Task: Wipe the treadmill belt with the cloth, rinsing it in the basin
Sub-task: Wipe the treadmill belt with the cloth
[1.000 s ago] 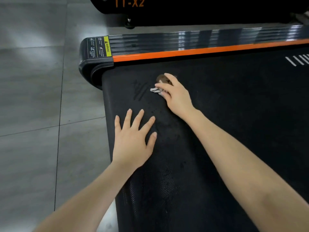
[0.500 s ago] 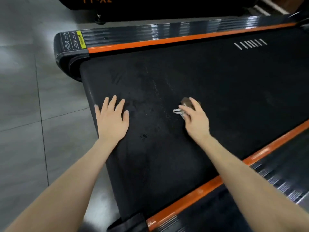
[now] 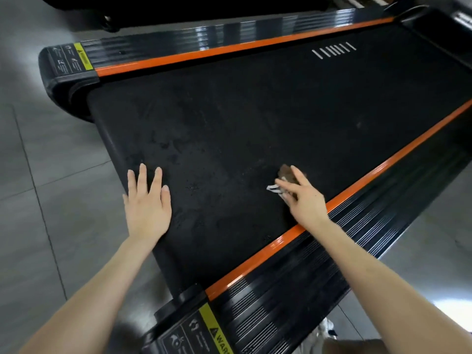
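Observation:
The black treadmill belt point(image 3: 255, 118) fills the middle of the view, with damp smears near its rear end. My right hand point(image 3: 304, 198) presses a small brown cloth point(image 3: 286, 172) with white stripes flat on the belt, close to the near orange-edged side rail point(image 3: 339, 200). Most of the cloth is hidden under my fingers. My left hand point(image 3: 148, 200) rests flat with straight fingers on the belt's rear edge, to the left of the cloth. The basin is not in view.
The far side rail point(image 3: 229, 51) with its orange stripe runs along the top. Grey floor tiles point(image 3: 38, 200) lie left and right. Another black machine point(image 3: 178, 6) stands behind. A bit of white fabric point(image 3: 328, 329) shows at the bottom right.
My right hand has drawn the cloth from the far side of the belt across to the near rail. The left hand has stayed flat at the rear edge. The view has shifted.

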`<state>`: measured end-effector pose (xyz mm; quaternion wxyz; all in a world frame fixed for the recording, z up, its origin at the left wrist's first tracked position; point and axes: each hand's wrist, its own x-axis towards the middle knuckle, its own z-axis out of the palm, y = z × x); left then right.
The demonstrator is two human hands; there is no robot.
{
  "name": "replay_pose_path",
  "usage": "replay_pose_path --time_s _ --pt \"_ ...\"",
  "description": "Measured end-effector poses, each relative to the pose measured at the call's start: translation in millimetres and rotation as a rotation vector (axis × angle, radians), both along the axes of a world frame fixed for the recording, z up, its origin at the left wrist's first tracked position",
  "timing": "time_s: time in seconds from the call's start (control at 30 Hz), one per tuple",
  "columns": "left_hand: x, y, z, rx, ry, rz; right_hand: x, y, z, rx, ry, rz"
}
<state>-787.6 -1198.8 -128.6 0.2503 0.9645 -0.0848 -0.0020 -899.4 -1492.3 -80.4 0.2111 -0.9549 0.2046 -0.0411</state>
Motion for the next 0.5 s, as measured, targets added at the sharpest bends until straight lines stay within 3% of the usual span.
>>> replay_pose_path --time_s 0.07,0.2,0.23,0.33,0.4,0.5 --pt "-1.2 -2.6 1.3 0.025 0.025 0.009 -4.6 36.6 -2.3 -0.023 -0.041 -0.02" --pt "-0.5 -1.3 3.2 0.107 0.032 -0.012 -25.3 96.4 8.8 0.06 -0.101 0.357" --pt "0.6 -2.2 5.2 0.135 0.04 -0.005 -24.4 97.4 20.0 0.132 -0.099 0.367" --pt "-2.8 -14.7 19.3 0.093 -0.037 0.026 -23.3 80.5 55.0 0.324 -0.231 0.26" --pt "-14.8 -37.3 36.2 -0.093 -0.175 -0.051 -30.4 58.1 64.4 0.285 -0.299 0.172" --pt "-37.5 -86.3 59.7 -0.293 -0.282 -0.344 -32.8 14.2 47.6 0.109 -0.191 -0.01"
